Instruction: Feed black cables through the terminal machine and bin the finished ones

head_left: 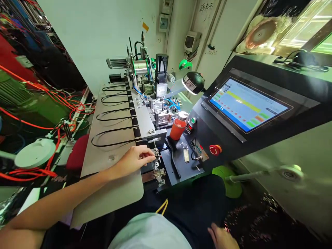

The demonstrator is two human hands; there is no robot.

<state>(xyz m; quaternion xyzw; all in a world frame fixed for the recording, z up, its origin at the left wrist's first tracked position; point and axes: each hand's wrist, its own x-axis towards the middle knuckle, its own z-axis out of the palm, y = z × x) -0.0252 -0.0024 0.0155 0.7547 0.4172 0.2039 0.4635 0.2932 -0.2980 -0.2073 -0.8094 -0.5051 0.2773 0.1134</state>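
My left hand [137,158] reaches over the pale metal work plate [111,159], thumb and index finger pinched together. At the fingertips a thin dark wire-like piece with a reddish end shows; the rest of it is hidden by the hand. The fingers are right at a row of small metal clamps [159,173] along the plate's right edge. Several looped black cables [114,142] lie on the plate beyond, their ends running to that edge. My right hand [224,238] is low at the bottom edge of the view, fingers apart and nothing seen in it, partly cut off.
An orange-red bottle [177,128] stands beside the clamps, before a machine with a wire spool [140,66] and a lamp [193,83]. On the right are a touch screen [249,103] and a red emergency stop button [214,149]. Orange hoses [28,173] hang at left.
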